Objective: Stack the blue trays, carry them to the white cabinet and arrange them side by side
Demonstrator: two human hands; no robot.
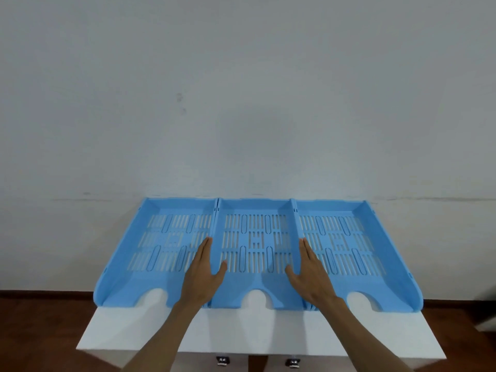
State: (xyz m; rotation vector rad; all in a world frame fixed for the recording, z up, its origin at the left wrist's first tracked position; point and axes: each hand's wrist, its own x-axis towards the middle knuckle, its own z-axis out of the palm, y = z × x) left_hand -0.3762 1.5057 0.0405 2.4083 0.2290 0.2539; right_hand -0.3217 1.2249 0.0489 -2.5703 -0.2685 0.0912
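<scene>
Three light blue slotted trays lie side by side on the white cabinet top (139, 336), back edges against the wall. The left tray (139, 264), middle tray (255, 280) and right tray (375, 261) touch along their side walls. My left hand (204, 275) lies flat over the wall between the left and middle trays, fingers in the left tray, thumb in the middle one. My right hand (308, 275) mirrors it on the wall between the middle and right trays. Neither hand visibly grips anything; fingers are straight.
A plain grey-white wall (241, 103) rises directly behind the trays. Dark wooden floor (40, 331) shows on both sides of the cabinet. Two small metal fittings (222, 360) sit on the cabinet front below its edge.
</scene>
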